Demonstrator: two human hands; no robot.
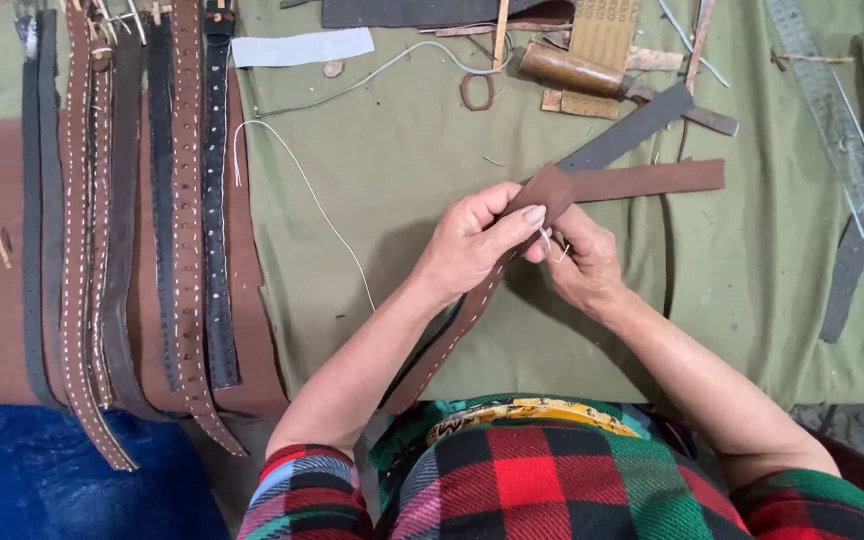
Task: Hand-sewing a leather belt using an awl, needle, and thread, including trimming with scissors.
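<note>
Plaid sleeves, red/green/black w/ blue; matching plaid top; forearms bare; yellow patterned band at waist.

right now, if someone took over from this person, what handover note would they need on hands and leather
Left hand: grip shut on the brown strap, thumb pressing near its pointed end.
Right hand: pinching white thread at the strap.
Stitching shows along the strap's lower length; the pointed end is being worked now.
Stitched belts lie in a row at left; a loose strap piece lies on the green cloth.

Left hand (pixel 474 243) pinching, right hand (pixel 582 262) curled, fingertips meeting.
</note>
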